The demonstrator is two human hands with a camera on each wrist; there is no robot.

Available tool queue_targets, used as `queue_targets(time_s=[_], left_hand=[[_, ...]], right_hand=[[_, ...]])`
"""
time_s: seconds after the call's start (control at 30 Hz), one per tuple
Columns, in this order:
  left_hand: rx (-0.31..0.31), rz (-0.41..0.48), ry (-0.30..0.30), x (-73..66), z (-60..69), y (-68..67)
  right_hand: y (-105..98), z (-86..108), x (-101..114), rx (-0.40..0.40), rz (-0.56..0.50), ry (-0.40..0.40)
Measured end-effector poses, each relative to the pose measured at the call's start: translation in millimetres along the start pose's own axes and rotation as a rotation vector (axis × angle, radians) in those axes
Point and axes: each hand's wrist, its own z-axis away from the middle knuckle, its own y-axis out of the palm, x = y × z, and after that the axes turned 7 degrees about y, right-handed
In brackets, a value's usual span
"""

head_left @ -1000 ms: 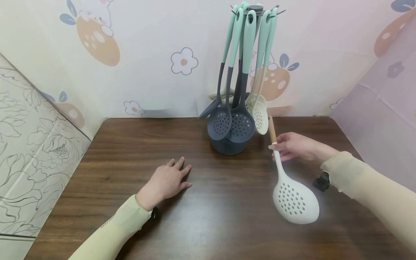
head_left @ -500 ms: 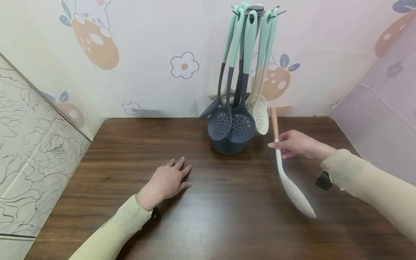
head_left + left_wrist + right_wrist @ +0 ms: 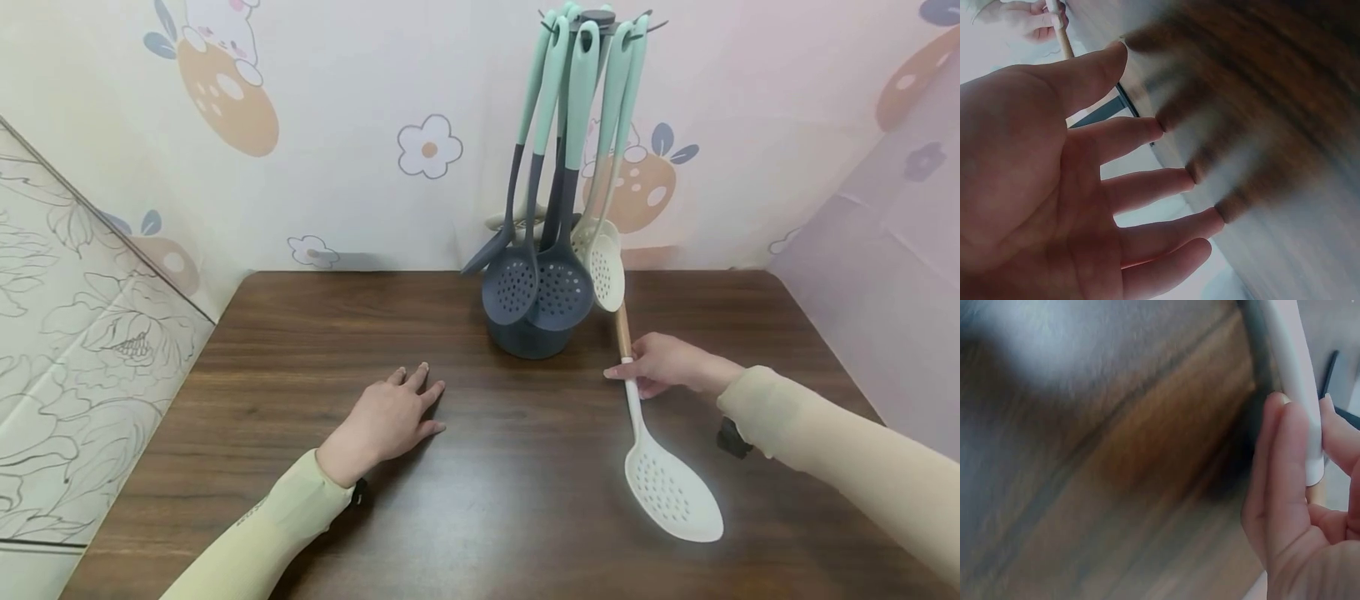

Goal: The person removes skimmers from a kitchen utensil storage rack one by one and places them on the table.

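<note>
My right hand (image 3: 671, 367) pinches a white slotted turner (image 3: 671, 496) where its wooden handle meets the white shaft. The turner's perforated blade points toward me, low over the table, and I cannot tell whether it touches. Its handle end is hidden behind the white skimmer (image 3: 607, 275) on the stand. Seen from the right wrist, thumb and fingers lie on both sides of the white shaft (image 3: 1294, 369). On the left, my left hand (image 3: 382, 421) rests on the wooden table with fingers spread and holds nothing. The left wrist view shows fingertips (image 3: 1175, 179) touching the tabletop.
At the table's back stands a utensil stand with a dark round base (image 3: 528, 342). Several mint-handled utensils hang from it, including a dark skimmer (image 3: 510, 287). Patterned cloth (image 3: 337, 125) rises behind the brown table (image 3: 480, 500), and a pale sheet (image 3: 900, 275) borders the right.
The turner first rolled edge-on, then came back to show its perforated face. My right hand has shifted left and toward me with it. My left hand has stayed in place.
</note>
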Motion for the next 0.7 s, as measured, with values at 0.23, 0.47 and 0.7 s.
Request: queue_targets(time_s=[0.23, 0.47, 0.7], left_hand=[[0.014, -0.006, -0.004, -1.9, -0.1, -0.5], [0.008, -0.015, -0.012, -1.8, -0.2, 0.4], [0.019, -0.001, -0.016, -2.8, -0.6, 0.3]], right_hand=[[7.6, -6.0, 1.1, -0.022, 0.024, 0.014], [11.5, -14.1, 13.9, -0.062, 0.081, 0.025], [15.6, -21.2, 19.1, -0.114, 0.131, 0.012]])
